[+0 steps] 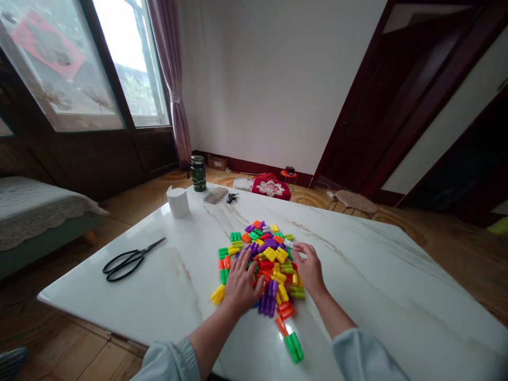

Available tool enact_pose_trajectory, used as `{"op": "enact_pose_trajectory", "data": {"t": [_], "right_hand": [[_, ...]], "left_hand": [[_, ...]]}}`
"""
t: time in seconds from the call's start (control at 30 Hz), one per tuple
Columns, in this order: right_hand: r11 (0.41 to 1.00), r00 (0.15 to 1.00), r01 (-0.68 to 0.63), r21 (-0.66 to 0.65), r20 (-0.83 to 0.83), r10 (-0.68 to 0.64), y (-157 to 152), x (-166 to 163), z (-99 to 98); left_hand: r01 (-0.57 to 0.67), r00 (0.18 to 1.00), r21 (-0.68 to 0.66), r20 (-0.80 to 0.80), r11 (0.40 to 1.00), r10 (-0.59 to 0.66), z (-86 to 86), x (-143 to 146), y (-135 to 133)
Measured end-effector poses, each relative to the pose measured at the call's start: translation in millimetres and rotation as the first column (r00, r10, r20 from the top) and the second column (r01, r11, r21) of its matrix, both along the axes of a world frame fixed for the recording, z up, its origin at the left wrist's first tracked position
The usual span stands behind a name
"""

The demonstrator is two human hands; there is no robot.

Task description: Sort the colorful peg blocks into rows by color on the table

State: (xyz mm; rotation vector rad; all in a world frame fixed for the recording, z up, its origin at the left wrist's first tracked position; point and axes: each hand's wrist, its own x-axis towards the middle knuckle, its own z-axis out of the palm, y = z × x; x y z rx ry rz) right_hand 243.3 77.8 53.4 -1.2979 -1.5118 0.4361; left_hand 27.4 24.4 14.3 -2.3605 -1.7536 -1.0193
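Blocks (270,254), mixed colours, loose heap on worktop (377,275)

Left hand (240,286): palm down over the blocks' left side, grip spread apart. Right hand (310,267): at the blocks' right edge, fingertips by a white block (288,244); whether the grip is clamped on it, cannot tell. Scissors (138,254): left of the blocks. Paper roll (178,203), flask (198,174), keys (230,198): toward the far end.

Blocks (272,255) lie on the tabletop (357,248), scissors (137,257) to their left. Behind and right of the scissors stands the roll (178,203), behind that the jar (198,174), with keys (231,198) to its right. Left of the tabletop: a bed (39,203).
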Motion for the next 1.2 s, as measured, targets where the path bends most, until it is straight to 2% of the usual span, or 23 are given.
{"op": "enact_pose_trajectory", "data": {"t": [0.17,0.3,0.4,0.5,0.63,0.7,0.77,0.83,0.9,1.0,1.1,1.2], "right_hand": [[0.975,0.974,0.218,-0.046,-0.045,-0.220,-50.8,17.8,-38.6],[0.956,0.959,0.254,-0.147,-0.092,-0.269,-64.4,22.9,-70.2],[0.950,0.951,0.288,-0.119,-0.079,-0.298,-66.0,22.8,-78.3],[0.959,0.958,0.284,0.020,0.032,-0.284,-60.5,17.9,-69.4],[0.973,0.947,0.170,0.157,0.247,-0.205,-33.7,0.6,-38.8],[0.983,0.913,0.114,0.142,0.376,-0.160,-15.3,-11.5,-23.1],[0.993,0.843,0.100,0.063,0.525,-0.118,0.5,-23.0,-11.2],[0.990,0.770,0.142,-0.011,0.630,-0.104,10.3,-31.3,-4.3],[0.982,0.739,0.188,-0.034,0.663,-0.119,12.6,-35.3,-1.8],[0.982,0.816,0.186,0.005,0.556,-0.157,1.9,-35.7,-3.8],[0.977,0.944,0.197,0.084,0.252,-0.212,-23.7,-38.5,-11.3],[0.969,0.967,0.245,0.019,-0.072,-0.243,-59.2,-50.2,-24.3]], "left_hand": [[0.000,1.000,0.010,0.017,1.000,-0.001,-2.3,-0.5,0.5],[-0.008,1.000,0.022,0.007,1.000,0.008,-4.2,-0.8,1.1],[-0.015,1.000,0.033,-0.007,0.999,0.015,-5.4,-0.8,1.2],[-0.028,1.000,0.047,-0.011,0.998,0.028,-6.7,-0.3,1.7],[-0.021,1.000,0.057,0.007,0.998,0.021,-7.9,0.1,2.4],[-0.018,1.000,0.061,0.012,0.998,0.018,-8.2,-0.2,2.6],[-0.015,1.000,0.066,0.007,0.998,0.015,-8.7,-0.8,3.0],[-0.010,1.000,0.068,0.000,0.998,0.010,-9.7,-1.3,3.5],[-0.007,1.000,0.064,0.000,0.998,0.007,-11.1,-1.2,3.9],[-0.009,1.000,0.047,0.002,0.999,0.008,-11.8,-0.6,4.3],[0.010,1.000,0.046,0.007,0.999,-0.010,-8.1,-1.5,4.1],[0.051,0.998,0.110,0.034,0.993,-0.055,0.5,-5.9,0.4]]}}
